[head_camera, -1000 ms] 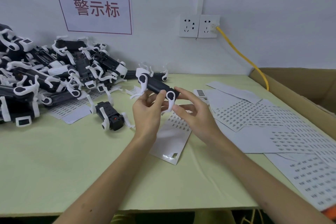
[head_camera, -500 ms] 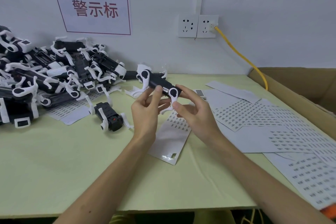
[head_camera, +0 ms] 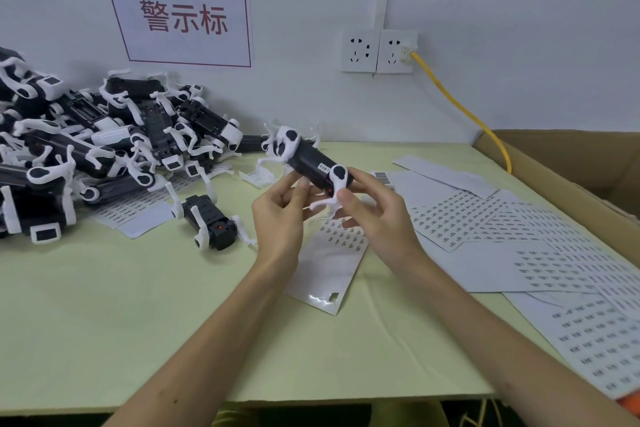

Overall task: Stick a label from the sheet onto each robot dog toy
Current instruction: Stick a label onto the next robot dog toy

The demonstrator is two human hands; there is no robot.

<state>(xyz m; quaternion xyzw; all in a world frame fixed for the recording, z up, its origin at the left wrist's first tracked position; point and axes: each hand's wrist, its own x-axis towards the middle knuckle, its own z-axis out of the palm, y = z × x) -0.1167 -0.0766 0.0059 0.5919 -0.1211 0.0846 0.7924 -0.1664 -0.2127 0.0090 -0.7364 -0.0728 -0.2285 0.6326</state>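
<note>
A black robot dog toy with white legs [head_camera: 308, 161] is held above the green table, tilted up to the far left. A small white label [head_camera: 324, 167] shows on its black body. My left hand [head_camera: 280, 215] grips the toy from the left, thumb up against its underside. My right hand [head_camera: 372, 210] holds its near end, thumb on a white leg. Below my hands lies a glossy label sheet [head_camera: 329, 260] with a few rows of labels at its far end. Another toy [head_camera: 211, 227] lies on the table to the left.
A big pile of robot dog toys [head_camera: 86, 149] fills the back left. Many label sheets [head_camera: 519, 239] cover the right side of the table. An open cardboard box [head_camera: 571, 163] stands at the right edge. A yellow cable [head_camera: 460, 111] runs from the wall socket.
The toy has been turned and tilted in my hands, so the label on its body now faces up. Both hands keep their hold.
</note>
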